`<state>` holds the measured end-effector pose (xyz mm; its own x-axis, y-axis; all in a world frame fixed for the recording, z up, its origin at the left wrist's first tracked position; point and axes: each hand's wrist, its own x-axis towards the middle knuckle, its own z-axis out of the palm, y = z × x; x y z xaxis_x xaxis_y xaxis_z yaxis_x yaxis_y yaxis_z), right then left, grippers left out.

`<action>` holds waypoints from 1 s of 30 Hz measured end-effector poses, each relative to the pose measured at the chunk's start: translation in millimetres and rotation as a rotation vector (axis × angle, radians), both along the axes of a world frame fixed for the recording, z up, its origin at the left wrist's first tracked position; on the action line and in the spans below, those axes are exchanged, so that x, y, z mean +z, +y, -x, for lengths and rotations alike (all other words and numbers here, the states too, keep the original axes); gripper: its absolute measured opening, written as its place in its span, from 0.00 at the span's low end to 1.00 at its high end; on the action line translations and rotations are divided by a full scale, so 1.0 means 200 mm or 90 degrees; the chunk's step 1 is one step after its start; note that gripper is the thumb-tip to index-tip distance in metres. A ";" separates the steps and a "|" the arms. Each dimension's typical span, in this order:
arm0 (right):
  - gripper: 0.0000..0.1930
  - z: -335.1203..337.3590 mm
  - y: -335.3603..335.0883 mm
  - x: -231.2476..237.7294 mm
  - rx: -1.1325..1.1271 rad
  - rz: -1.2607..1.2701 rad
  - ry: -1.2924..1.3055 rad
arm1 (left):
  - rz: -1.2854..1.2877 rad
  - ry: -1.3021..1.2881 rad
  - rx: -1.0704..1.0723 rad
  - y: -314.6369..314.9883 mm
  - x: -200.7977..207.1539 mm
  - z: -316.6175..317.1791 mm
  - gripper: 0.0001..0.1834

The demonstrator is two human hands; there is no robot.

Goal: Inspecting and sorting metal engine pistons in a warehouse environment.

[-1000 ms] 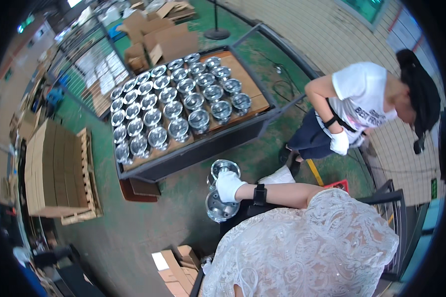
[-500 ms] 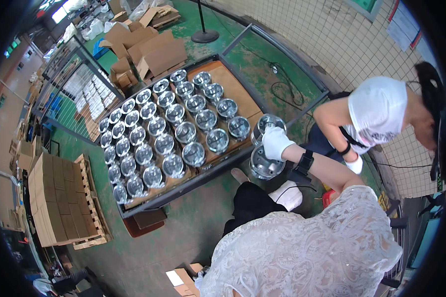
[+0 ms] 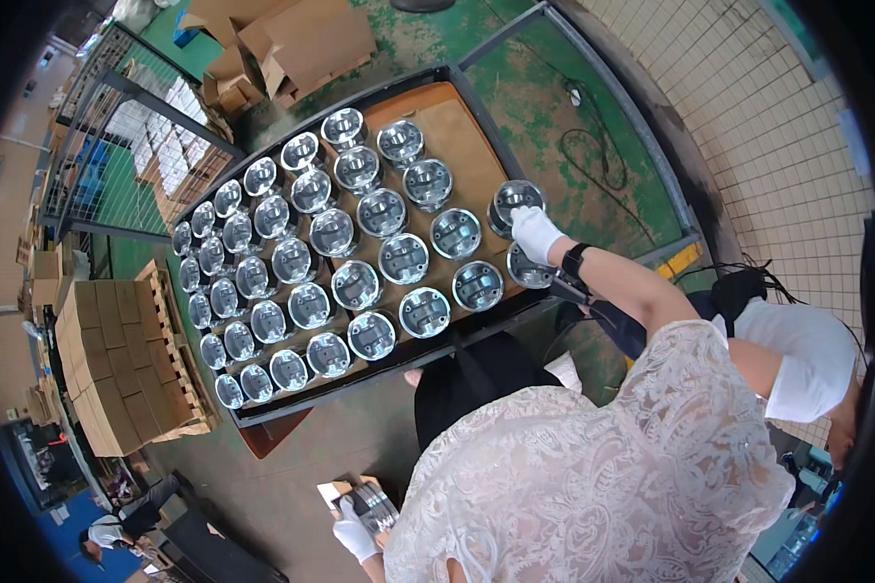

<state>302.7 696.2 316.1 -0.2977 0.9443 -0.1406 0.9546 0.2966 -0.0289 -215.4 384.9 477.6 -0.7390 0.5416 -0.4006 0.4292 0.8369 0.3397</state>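
My right hand (image 3: 537, 233), in a white glove, is closed on a shiny metal piston (image 3: 515, 201) at the right end of the tray table (image 3: 472, 117). A second piston (image 3: 527, 269) is just below this hand, partly hidden by it; whether it is held too, I cannot tell. Rows of similar pistons (image 3: 355, 284) stand on the brown sheet covering the table. Low at the front, my left hand (image 3: 355, 534), also gloved, grips a small open cardboard carton (image 3: 338, 494). Several silver-and-dark metal pieces (image 3: 374, 507) lie in it; their kind is unclear.
A co-worker in a white top (image 3: 792, 355) bends close on the right. Stacked cartons (image 3: 117, 364) stand on a pallet at left, with a wire cage (image 3: 117, 146) behind. Open cardboard boxes (image 3: 306, 49) lie beyond the table. A cable (image 3: 593, 160) trails over the floor.
My right hand has carried the piston from off the table's front edge to over its right end. My left hand has come into view at the carton. The co-worker appears lower in view.
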 end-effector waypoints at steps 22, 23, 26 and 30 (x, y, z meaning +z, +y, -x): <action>0.12 0.07 -0.19 -0.03 -0.108 -0.041 0.125 | -0.083 -0.078 -0.927 2.15 0.10 -1.52 0.18; 0.11 0.07 -0.27 -0.02 -0.171 -0.090 0.212 | -0.121 -0.034 -0.955 2.20 0.04 -1.63 0.19; 0.09 0.05 -0.52 0.08 -0.276 -0.100 0.261 | -0.063 0.021 -1.035 2.38 -0.17 -1.92 0.18; 0.07 0.07 -0.83 0.09 -0.422 -0.032 0.287 | -0.045 0.133 -1.116 2.53 -0.50 -2.23 0.14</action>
